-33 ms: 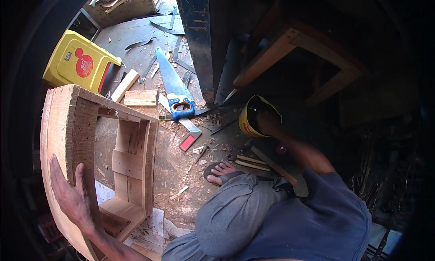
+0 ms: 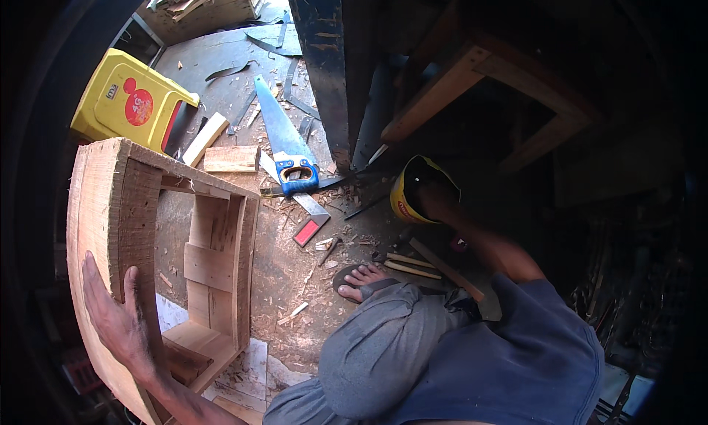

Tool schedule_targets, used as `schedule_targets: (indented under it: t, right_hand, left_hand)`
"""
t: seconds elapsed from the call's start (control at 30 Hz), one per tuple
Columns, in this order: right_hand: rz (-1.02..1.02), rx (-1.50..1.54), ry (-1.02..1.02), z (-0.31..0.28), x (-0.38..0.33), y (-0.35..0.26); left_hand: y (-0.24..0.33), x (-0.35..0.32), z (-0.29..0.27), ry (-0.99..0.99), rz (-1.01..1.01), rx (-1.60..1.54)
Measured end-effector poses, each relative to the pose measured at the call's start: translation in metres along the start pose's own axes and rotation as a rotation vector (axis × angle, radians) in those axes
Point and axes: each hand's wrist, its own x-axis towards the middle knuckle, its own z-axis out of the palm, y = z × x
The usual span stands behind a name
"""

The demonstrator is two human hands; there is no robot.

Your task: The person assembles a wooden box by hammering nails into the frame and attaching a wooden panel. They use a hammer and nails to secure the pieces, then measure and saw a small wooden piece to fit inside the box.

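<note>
A rough wooden box frame (image 2: 135,226) with an open middle stands on the floor at the left. My left hand (image 2: 118,325) rests on its near side, fingers stretched along the wood and thumb apart. At the right, my right arm reaches down into a yellow bucket (image 2: 402,200) with a dark inside. Of my right hand (image 2: 436,202) only a dim part shows at the mouth; the fingers are hidden in shadow, so what they touch cannot be seen.
A handsaw (image 2: 276,122) with a blue handle lies beyond, beside a try square (image 2: 310,222) and a wood block (image 2: 231,159). A yellow plastic stool (image 2: 129,104) is at the far left. A dark post (image 2: 321,71) rises ahead. Shavings and several wooden-handled tools (image 2: 413,268) litter the floor.
</note>
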Motion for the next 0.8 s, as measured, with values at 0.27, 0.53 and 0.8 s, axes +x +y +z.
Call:
schedule_targets:
  t: [0.27, 0.53, 0.8]
  right_hand:
    - [0.106, -0.112, -0.034, 0.007, 0.004, -0.001]
    - [0.013, -0.058, -0.049, 0.002, 0.018, 0.006]
    - [-0.038, -0.123, -0.071, 0.015, 0.037, 0.021]
  left_hand:
    - [-0.009, 0.004, 0.002, 0.0, 0.035, 0.031]
    - [-0.009, 0.004, 0.005, 0.017, 0.04, 0.032]
    - [-0.001, 0.004, 0.002, 0.001, -0.006, 0.048]
